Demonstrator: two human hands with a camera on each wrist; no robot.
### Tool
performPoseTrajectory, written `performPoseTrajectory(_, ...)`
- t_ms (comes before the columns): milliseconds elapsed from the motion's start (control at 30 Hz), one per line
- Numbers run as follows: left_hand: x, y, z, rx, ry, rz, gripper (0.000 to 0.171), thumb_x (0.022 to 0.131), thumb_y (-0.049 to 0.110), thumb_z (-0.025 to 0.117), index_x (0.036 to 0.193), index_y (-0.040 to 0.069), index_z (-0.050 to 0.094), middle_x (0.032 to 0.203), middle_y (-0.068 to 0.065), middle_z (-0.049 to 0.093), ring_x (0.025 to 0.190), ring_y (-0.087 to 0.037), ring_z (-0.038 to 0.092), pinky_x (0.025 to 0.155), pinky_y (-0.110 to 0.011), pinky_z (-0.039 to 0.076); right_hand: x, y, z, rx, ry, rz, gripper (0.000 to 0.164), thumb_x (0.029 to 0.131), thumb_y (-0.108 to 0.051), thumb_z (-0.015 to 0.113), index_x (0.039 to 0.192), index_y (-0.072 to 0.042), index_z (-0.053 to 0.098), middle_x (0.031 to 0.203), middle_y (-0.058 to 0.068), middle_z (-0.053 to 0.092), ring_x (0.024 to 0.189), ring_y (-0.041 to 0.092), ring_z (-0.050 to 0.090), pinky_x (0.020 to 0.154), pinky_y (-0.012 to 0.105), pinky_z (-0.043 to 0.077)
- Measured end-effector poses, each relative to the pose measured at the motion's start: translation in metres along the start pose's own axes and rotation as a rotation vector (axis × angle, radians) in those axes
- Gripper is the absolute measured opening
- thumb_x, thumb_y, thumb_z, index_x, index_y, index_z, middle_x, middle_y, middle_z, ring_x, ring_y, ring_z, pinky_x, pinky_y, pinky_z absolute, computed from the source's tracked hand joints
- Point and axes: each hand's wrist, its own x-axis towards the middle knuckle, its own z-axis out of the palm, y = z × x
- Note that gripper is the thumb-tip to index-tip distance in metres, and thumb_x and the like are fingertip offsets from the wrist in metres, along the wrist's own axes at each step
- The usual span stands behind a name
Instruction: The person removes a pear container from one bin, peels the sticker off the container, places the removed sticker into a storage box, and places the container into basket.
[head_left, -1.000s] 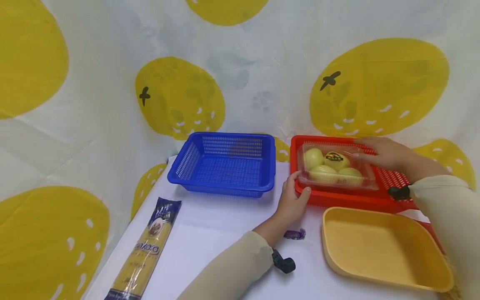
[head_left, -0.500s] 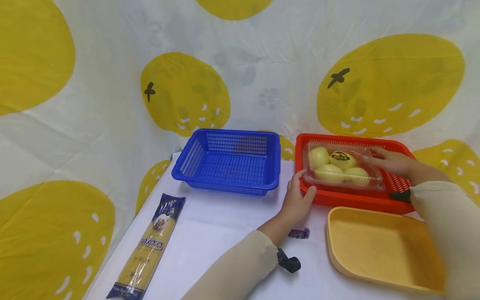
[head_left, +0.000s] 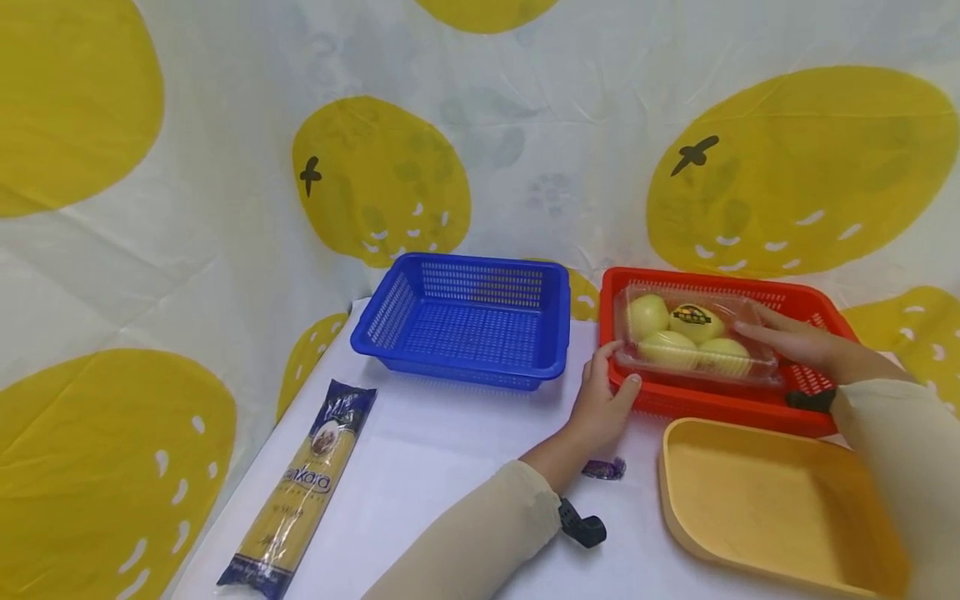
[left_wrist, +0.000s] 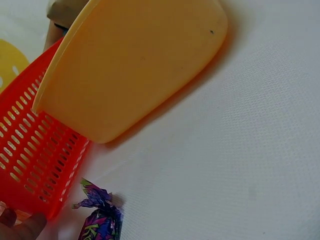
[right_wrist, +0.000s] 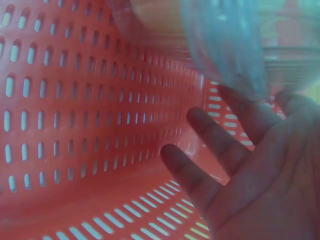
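Note:
A clear plastic pack of yellowish-green round fruit (head_left: 697, 333) with a dark label lies in the red basket (head_left: 813, 308), its left end up near the rim. My left hand (head_left: 600, 400) grips the basket's front left corner, thumb (left_wrist: 32, 226) against the outer wall and fingers at the rim beside the pack. At the pack's other end is my right hand (head_left: 802, 343), thumb over the top. In the right wrist view this hand's fingers (right_wrist: 220, 140) are straight and spread inside the basket, the uppermost touching the pack's edge.
A blue basket (head_left: 363, 337) stands left of the red one. A bag of spaghetti (head_left: 300, 492) lies at the left. The yellow tray (head_left: 750, 500) sits in front of the red basket, near a purple-wrapped candy (head_left: 604, 469). Behind hangs a lemon-patterned cloth (head_left: 555, 108).
My right hand has come forward and down along the pack, from its back right corner to its right end. The left hand has stayed at the basket corner. The view has shifted slightly.

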Motion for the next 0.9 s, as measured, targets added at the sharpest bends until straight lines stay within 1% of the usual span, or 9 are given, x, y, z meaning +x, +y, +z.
performPoseTrajectory(133, -0.002, 0.001, 0.001, 0.011, -0.008, -0.005, 0.051, 0.108, 0.035, 0.061, 0.153, 0.048, 0.040, 0.151, 0.008, 0.046, 0.139, -0.015, 0.051, 0.117, -0.042, 0.046, -0.004, 0.006, -0.001, 0.043, 0.010, -0.004, 0.091, 0.115, -0.048, 0.040, 0.163, -0.010, -0.026, 0.167, 0.036, -0.024, 0.148, 0.068, -0.013, 0.107, 0.090, 0.002)
performPoseTrajectory(200, -0.003, 0.002, 0.001, 0.010, -0.009, -0.013, 0.050, 0.108, 0.036, 0.061, 0.152, 0.048, 0.040, 0.151, 0.008, 0.046, 0.139, -0.015, 0.051, 0.117, -0.042, 0.047, -0.002, 0.011, -0.002, 0.078, 0.018, -0.016, 0.089, 0.115, -0.048, 0.041, 0.164, -0.015, -0.025, 0.170, 0.033, -0.020, 0.151, 0.066, -0.007, 0.114, 0.085, 0.012)
performPoseTrajectory(300, -0.004, 0.003, 0.000, 0.010, -0.007, -0.017, 0.049, 0.108, 0.036, 0.061, 0.151, 0.049, 0.040, 0.149, 0.008, 0.046, 0.137, -0.014, 0.052, 0.116, -0.041, 0.047, 0.003, 0.020, -0.005, 0.187, 0.009, -0.067, 0.084, 0.116, -0.042, 0.041, 0.166, -0.026, -0.024, 0.175, 0.023, -0.017, 0.153, 0.062, 0.001, 0.117, 0.052, 0.042)
performPoseTrajectory(400, -0.003, 0.004, 0.000, 0.009, 0.000, -0.020, 0.049, 0.108, 0.036, 0.061, 0.150, 0.050, 0.040, 0.149, 0.007, 0.047, 0.136, -0.015, 0.053, 0.115, -0.040, 0.048, 0.007, 0.027, -0.009, 0.341, -0.037, -0.119, 0.079, 0.117, -0.035, 0.039, 0.165, -0.042, -0.023, 0.177, 0.008, -0.022, 0.155, 0.053, 0.002, 0.093, 0.021, 0.050)
performPoseTrajectory(500, -0.003, 0.004, -0.001, 0.003, -0.002, -0.029, 0.049, 0.109, 0.035, 0.061, 0.150, 0.051, 0.040, 0.150, 0.007, 0.046, 0.138, -0.016, 0.053, 0.115, -0.040, 0.048, 0.007, 0.030, -0.009, 0.475, -0.083, -0.139, 0.078, 0.117, -0.029, 0.037, 0.162, -0.053, -0.022, 0.175, -0.003, -0.029, 0.157, 0.027, 0.017, 0.092, 0.019, 0.050)
performPoseTrajectory(600, -0.004, 0.005, -0.002, -0.015, -0.010, -0.043, 0.049, 0.109, 0.035, 0.062, 0.149, 0.051, 0.040, 0.150, 0.008, 0.045, 0.139, -0.016, 0.052, 0.114, -0.040, 0.049, 0.006, 0.028, -0.006, 0.509, -0.074, -0.148, 0.081, 0.117, -0.026, 0.039, 0.163, -0.049, -0.023, 0.175, -0.004, -0.030, 0.133, -0.001, 0.043, 0.093, 0.022, 0.053)
performPoseTrajectory(700, -0.004, 0.006, -0.003, -0.035, -0.016, -0.045, 0.049, 0.108, 0.034, 0.063, 0.149, 0.051, 0.040, 0.149, 0.009, 0.045, 0.138, -0.015, 0.053, 0.113, -0.038, 0.050, 0.006, 0.025, -0.005, 0.506, -0.037, -0.125, 0.082, 0.116, -0.025, 0.041, 0.167, -0.038, -0.022, 0.177, -0.003, -0.001, 0.116, -0.005, 0.054, 0.094, 0.025, 0.055)
performPoseTrajectory(800, -0.004, 0.007, -0.004, -0.049, -0.024, -0.055, 0.049, 0.108, 0.034, 0.063, 0.148, 0.052, 0.040, 0.148, 0.010, 0.046, 0.137, -0.015, 0.053, 0.110, -0.037, 0.052, 0.007, 0.023, -0.006, 0.501, -0.010, -0.090, 0.081, 0.116, -0.027, 0.043, 0.170, -0.031, -0.017, 0.157, -0.011, 0.036, 0.116, 0.002, 0.059, 0.095, 0.027, 0.056)
performPoseTrajectory(900, -0.004, 0.008, -0.005, -0.053, -0.027, -0.065, 0.050, 0.108, 0.033, 0.064, 0.148, 0.053, 0.041, 0.147, 0.010, 0.047, 0.138, -0.016, 0.053, 0.110, -0.038, 0.052, 0.006, 0.024, -0.007, 0.508, 0.001, -0.073, 0.079, 0.115, -0.028, 0.043, 0.172, -0.030, -0.012, 0.137, -0.019, 0.047, 0.115, 0.006, 0.061, 0.096, 0.032, 0.058)
